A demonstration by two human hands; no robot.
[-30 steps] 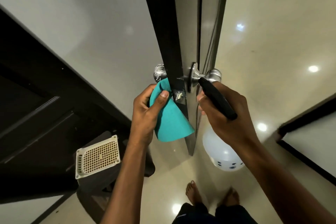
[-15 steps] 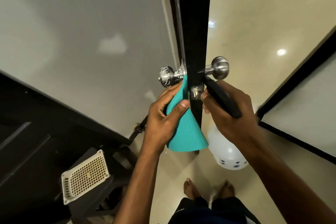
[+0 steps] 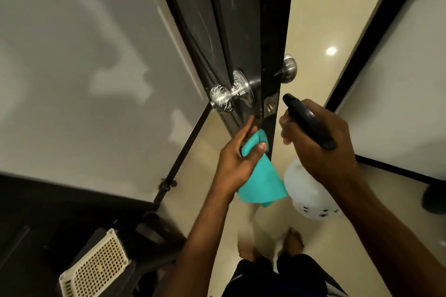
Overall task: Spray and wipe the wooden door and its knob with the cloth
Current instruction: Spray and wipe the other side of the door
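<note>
Head view: dark wooden door stands ajar, edge toward the camera. Left hand pinches the teal cloth against that edge, at 5 o'clock from the wet silver round knob. Right hand grips the white spray bottle with black head. Risks: the unlatched door may swing under wiping pressure; the cloth may snag on the latch; runoff may slick the floor by the bare feet.

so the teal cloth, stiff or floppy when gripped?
Likely floppy: the cloth bunches in the left hand and its free end hangs down. Probably light, since thumb and fingers alone hold it. Looks soft, so unlikely to slip.
</note>
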